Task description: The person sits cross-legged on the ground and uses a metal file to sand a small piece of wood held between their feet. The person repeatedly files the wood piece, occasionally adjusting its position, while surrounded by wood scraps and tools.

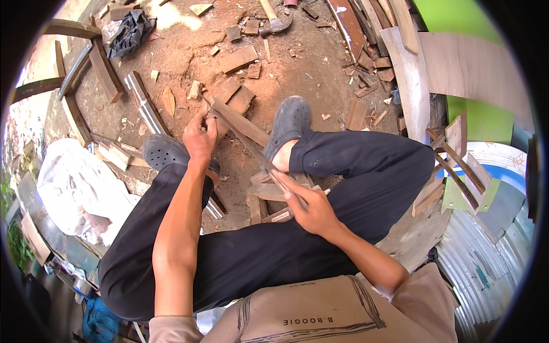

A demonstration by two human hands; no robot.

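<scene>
A long, thin, dark strip [247, 142] slants across the middle, from beside my left shoe toward my right thigh. Whether it is wood or a metal blade I cannot make out. My right hand [311, 208] is closed around its near end, thumb on top. At the far end my left hand [200, 139] is closed, fingers pinched together at the strip's tip. Beneath the strip, a flat wooden board [243, 123] lies on the dirt between my shoes. A small wood block [195, 90] sits just beyond my left fingers.
A claw hammer [277, 24] lies on the ground at the far side. Wood offcuts [237, 59] are scattered around. To the left are a white sack [74, 191] and a wooden frame [103, 71]. Planks [409, 74] and corrugated metal sheet [480, 274] stand at right.
</scene>
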